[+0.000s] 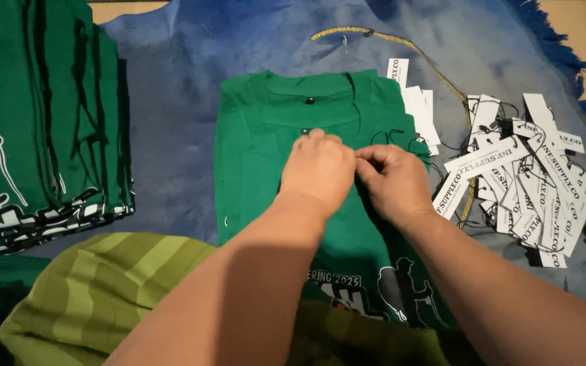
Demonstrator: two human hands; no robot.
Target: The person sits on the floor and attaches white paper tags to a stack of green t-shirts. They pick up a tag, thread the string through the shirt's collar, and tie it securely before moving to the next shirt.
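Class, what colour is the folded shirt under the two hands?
Green, in the head view: the folded shirt.

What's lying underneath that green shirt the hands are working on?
Under the green shirt is a blue cloth, showing all round it. Both hands rest on the shirt's chest, hiding what they pinch. Anything else beneath the shirt is covered.

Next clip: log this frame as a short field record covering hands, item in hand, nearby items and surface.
left hand: resting on the collar area of the green T-shirts, fingertips meeting the right hand
right hand: pinching beside the left; what it grips is hidden
green T-shirts: folded, stacked, centre
hang tags: white, strung, loose pile to the right
shirt stack: green, printed, far left
blue cloth: covers the surface
striped fabric: olive, bottom left
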